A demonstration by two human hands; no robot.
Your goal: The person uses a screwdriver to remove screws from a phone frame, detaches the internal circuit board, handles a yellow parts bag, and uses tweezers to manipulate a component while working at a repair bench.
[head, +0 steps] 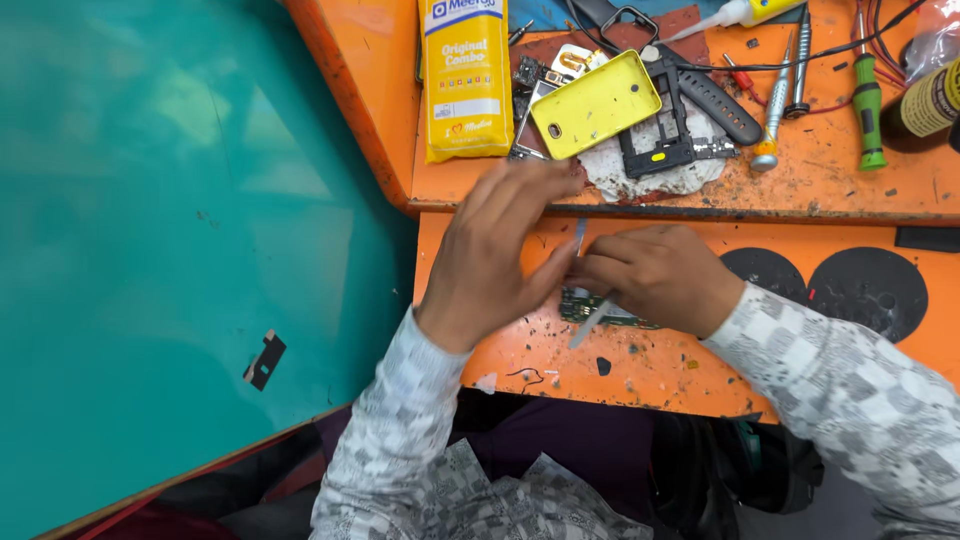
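A small green circuit board (590, 305), dotted w/ tiny parts, is pinned on the orange bench (650, 370) under both hands. Metal tweezers (585, 300) are pinched by the right hand (660, 275); the left hand (500, 250) is curled loosely beside. A tall yellow packet (465, 75) w/ a white label band stands behind, left of a yellow phone cover (597, 103).

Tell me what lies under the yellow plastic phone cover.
The yellow plastic phone cover rests on a silver phone frame and beside a black phone chassis. Whatever lies directly beneath its middle is hidden.
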